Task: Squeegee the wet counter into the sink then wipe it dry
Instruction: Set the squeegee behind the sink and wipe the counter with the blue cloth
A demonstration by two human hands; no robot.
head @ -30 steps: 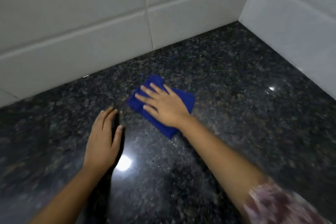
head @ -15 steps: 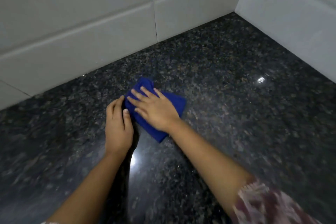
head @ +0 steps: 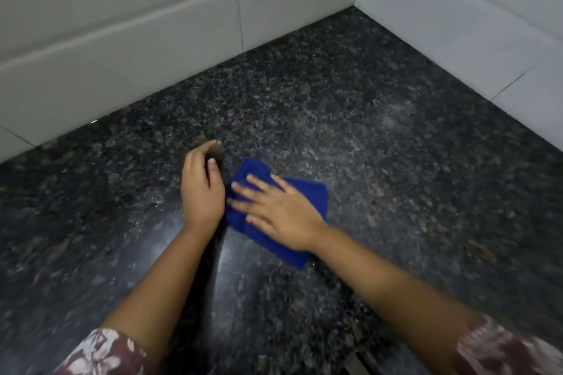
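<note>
A folded blue cloth (head: pixel 310 195) lies flat on the dark speckled granite counter (head: pixel 380 137). My right hand (head: pixel 280 213) presses down on it with fingers spread, palm covering most of the cloth. Just left of the cloth, my left hand (head: pixel 201 189) rests on the counter on its edge with fingers curled loosely, holding nothing and touching the cloth's left side. No squeegee or sink is in view.
White tiled walls rise along the back (head: pixel 122 39) and the right (head: pixel 472 24), meeting in a corner at the far right. Floral sleeves (head: pixel 103 353) show at the bottom corners. A glare patch shines on the counter between my forearms.
My left hand slid right until it met the cloth, then tipped onto its edge with fingers curled. My right hand stayed pressed on the cloth, which sits a little nearer to me.
</note>
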